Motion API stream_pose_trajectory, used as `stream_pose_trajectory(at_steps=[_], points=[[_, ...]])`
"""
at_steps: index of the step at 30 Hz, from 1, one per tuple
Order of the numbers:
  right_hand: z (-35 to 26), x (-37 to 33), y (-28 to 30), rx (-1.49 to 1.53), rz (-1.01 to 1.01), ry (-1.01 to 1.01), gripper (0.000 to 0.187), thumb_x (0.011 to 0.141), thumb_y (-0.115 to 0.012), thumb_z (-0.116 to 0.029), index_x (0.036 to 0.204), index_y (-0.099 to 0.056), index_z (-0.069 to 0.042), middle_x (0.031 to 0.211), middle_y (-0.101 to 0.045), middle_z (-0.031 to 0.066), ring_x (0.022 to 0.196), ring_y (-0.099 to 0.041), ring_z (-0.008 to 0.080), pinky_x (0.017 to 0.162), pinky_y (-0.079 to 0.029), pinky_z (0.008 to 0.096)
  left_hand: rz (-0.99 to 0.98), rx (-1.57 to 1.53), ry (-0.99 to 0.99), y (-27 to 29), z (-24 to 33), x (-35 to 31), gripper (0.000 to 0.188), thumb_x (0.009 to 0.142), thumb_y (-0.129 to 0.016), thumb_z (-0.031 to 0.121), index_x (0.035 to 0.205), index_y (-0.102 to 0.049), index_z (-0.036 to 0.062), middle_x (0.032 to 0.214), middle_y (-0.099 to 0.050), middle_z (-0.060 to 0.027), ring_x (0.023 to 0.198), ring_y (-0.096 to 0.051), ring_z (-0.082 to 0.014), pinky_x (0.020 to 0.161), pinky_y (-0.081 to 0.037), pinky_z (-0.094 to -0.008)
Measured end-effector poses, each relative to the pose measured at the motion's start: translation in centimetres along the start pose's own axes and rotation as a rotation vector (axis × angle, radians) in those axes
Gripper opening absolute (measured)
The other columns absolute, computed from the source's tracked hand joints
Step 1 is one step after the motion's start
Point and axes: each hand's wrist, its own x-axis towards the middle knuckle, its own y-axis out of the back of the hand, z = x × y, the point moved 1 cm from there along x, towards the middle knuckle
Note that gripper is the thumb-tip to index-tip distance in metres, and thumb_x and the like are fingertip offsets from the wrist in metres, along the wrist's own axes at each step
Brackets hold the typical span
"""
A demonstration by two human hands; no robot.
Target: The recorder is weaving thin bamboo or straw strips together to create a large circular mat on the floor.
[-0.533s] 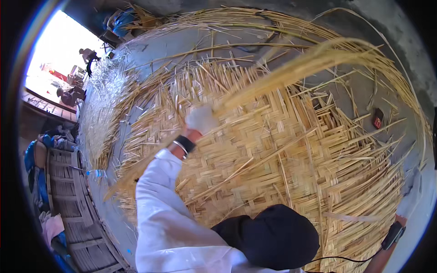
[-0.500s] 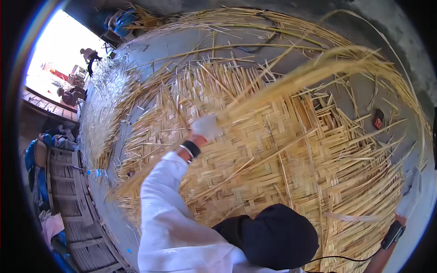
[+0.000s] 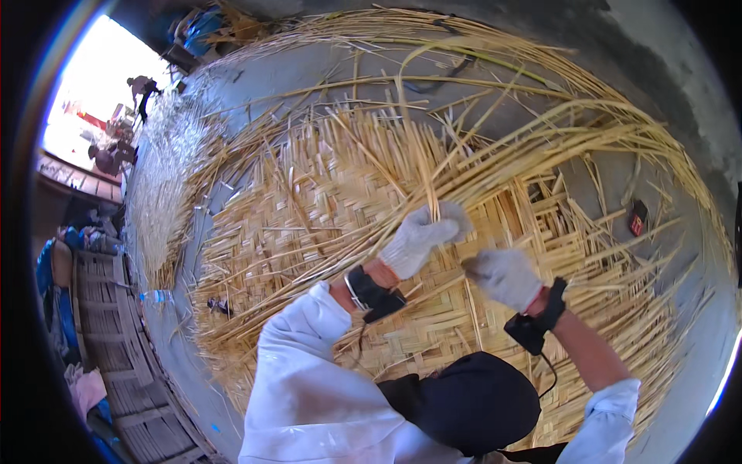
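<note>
My left hand (image 3: 423, 238), in a white knitted glove, is closed round a few straw-coloured reed strips (image 3: 421, 166) that stand up from it and bend over at the top. Just right of it, my right hand (image 3: 506, 278), gloved too, has its fingers pressed together and pointing at the left; whatever they may hold does not show. Beneath both hands spreads a woven reed mat (image 3: 371, 344) in a zigzag pattern, its edges ragged with loose ends. A long bundle of reed strips (image 3: 541, 143) lies across the mat from lower left to upper right.
Loose reeds (image 3: 363, 31) curve along the far wall. A shiny pale heap of strips (image 3: 158, 193) lies at the left, near a slatted wooden bench (image 3: 108, 332) and a plastic bottle (image 3: 157, 296). A small red-and-black box (image 3: 636, 218) rests at the right. People (image 3: 141, 91) are by the bright doorway.
The reed bundle that my left hand was swinging now lies across the mat. My left hand has moved right and grips a few strips; my right hand has come in from the lower right.
</note>
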Motion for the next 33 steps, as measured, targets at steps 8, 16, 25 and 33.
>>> stream_pose_trajectory(at_steps=[8, 16, 25, 33], points=[[8.6, 13.1, 2.2, -0.012, 0.242, -0.024, 0.028, 0.078, -0.062, -0.03, 0.093, -0.067, -0.007, 0.091, -0.065, 0.014, 0.085, -0.061, 0.032, 0.075, -0.049, 0.0377, 1.084, 1.056, -0.498, 24.0, -6.0, 5.9, 0.026, 0.089, -0.055, 0.025, 0.096, -0.064, 0.0021, 0.113, -0.059, -0.0169, 0.112, -0.051, -0.0274, 0.093, -0.039, -0.0357], [13.7, 33.8, 0.5, -0.403, 0.371, -0.03, 0.034, 0.076, -0.062, -0.024, 0.106, -0.059, -0.009, 0.103, -0.06, 0.0121, 0.095, -0.058, 0.032, 0.08, -0.047, 0.0415, 1.06, 1.62, -0.014, 22.6, -8.0, 8.0, 0.043, 0.083, -0.055, 0.032, 0.122, -0.054, 0.0142, 0.131, -0.046, -0.0134, 0.126, -0.036, -0.0356, 0.104, -0.022, -0.0495], [15.9, 50.3, -5.7, -0.388, 0.044, -0.009, 0.018, 0.078, -0.05, -0.022, 0.087, -0.062, -0.012, 0.088, -0.062, 0.0131, 0.088, -0.06, 0.0319, 0.073, -0.048, 0.0443, 0.981, 1.566, 0.126, 22.4, -6.8, 8.6, 0.045, 0.085, -0.053, 0.031, 0.125, -0.051, 0.0101, 0.137, -0.04, -0.0135, 0.129, -0.03, -0.0376, 0.106, -0.018, -0.0514], [27.9, 50.5, 2.9, -0.574, 0.581, -0.279, 0.02, 0.081, -0.049, -0.015, 0.097, -0.06, -0.011, 0.106, -0.059, 0.0118, 0.091, -0.06, 0.034, 0.074, -0.051, 0.0427, 0.957, 1.588, 0.216, 22.6, -6.3, 8.7, 0.049, 0.084, -0.055, 0.031, 0.127, -0.049, 0.011, 0.138, -0.037, -0.0142, 0.13, -0.028, -0.0387, 0.106, -0.017, -0.0527]])
